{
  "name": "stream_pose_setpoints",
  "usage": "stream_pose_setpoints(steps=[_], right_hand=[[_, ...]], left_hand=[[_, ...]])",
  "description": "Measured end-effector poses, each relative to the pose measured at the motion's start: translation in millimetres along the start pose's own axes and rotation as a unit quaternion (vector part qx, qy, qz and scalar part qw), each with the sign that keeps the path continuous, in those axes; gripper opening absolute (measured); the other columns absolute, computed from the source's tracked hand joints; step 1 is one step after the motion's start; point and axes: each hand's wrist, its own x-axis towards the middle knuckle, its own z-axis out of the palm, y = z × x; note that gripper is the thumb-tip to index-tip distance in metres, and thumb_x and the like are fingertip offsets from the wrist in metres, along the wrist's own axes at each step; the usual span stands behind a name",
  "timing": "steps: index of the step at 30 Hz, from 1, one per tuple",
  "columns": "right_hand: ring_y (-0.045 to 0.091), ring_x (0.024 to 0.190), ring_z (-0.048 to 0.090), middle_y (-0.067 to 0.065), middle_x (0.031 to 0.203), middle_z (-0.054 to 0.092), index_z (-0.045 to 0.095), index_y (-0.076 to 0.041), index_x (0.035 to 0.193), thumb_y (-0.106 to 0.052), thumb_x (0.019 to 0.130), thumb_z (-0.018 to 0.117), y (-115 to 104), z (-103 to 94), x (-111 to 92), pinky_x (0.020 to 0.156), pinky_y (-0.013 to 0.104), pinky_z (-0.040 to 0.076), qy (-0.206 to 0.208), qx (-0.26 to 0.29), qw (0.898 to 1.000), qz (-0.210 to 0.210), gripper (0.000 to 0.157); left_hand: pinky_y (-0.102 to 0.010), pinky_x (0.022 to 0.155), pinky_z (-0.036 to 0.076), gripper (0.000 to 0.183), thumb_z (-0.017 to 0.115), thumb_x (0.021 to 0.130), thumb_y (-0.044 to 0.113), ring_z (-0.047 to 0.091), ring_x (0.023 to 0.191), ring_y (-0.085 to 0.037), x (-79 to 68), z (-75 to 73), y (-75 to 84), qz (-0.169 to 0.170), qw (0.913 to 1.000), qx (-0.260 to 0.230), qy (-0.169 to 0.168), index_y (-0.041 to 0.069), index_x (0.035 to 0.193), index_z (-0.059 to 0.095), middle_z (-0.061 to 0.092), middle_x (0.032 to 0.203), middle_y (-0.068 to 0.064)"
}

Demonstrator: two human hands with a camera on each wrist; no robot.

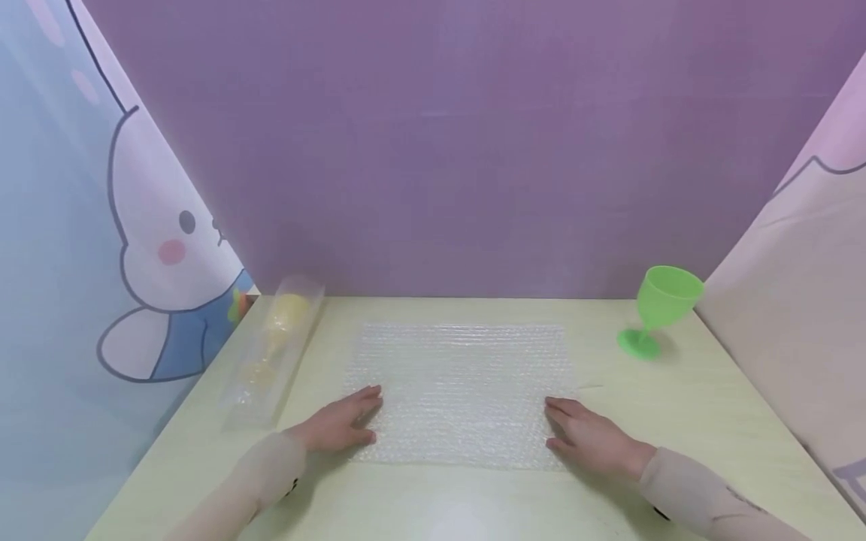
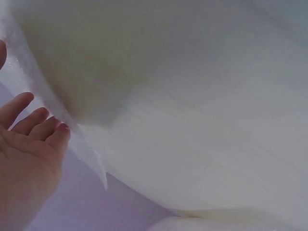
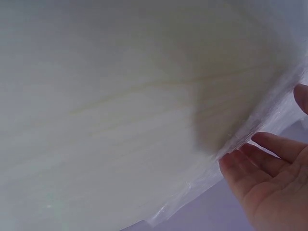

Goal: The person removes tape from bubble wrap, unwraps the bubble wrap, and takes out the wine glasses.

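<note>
The left hand [image 1: 336, 423] and right hand [image 1: 597, 442], fingers extended and gripping nothing, rest at opposite side edges of a clear, rectangular bubble-wrap sheet [image 1: 460, 398] spread on the pale table [image 1: 399, 500], presumably for positioning; lifting would call for pinching both edges.

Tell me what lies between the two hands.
A sheet of bubble wrap lies between the left hand and right hand, in the head view.

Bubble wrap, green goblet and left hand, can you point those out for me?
Bubble wrap [image 1: 460, 394], head view: middle of its surface.
Green goblet [image 1: 659, 309], head view: outside of its bowl.
Left hand [image 1: 333, 425], head view: back of it.
</note>
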Motion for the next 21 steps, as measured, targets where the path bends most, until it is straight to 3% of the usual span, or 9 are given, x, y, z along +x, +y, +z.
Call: stream_pose_setpoints(steps=[9,21], right_hand=[[0.041,0.121,0.044,0.025,0.133,0.045,0.048,0.012,0.124,-0.026,0.086,0.062,6.5,-5.3,-5.3,0.100,0.051,0.038,0.011,0.003,1.000,0.002,0.056],[0.042,0.120,0.044,0.026,0.132,0.045,0.047,0.013,0.124,-0.025,0.086,0.061,32.5,-7.1,4.0,0.098,0.051,0.040,0.010,-0.021,1.000,0.003,0.055]], left_hand=[[-0.051,0.108,0.026,0.059,0.059,0.087,0.029,0.029,0.134,-0.038,-4.2,-1.3,11.7,0.011,0.9994,0.032,0.000,-0.004,0.133,0.042,0.030,0.146,-0.020],[-0.049,0.110,0.024,0.059,0.056,0.090,0.027,0.026,0.136,-0.036,20.9,2.4,11.2,0.026,0.9993,0.028,0.002,-0.005,0.135,0.038,0.028,0.147,-0.020]])
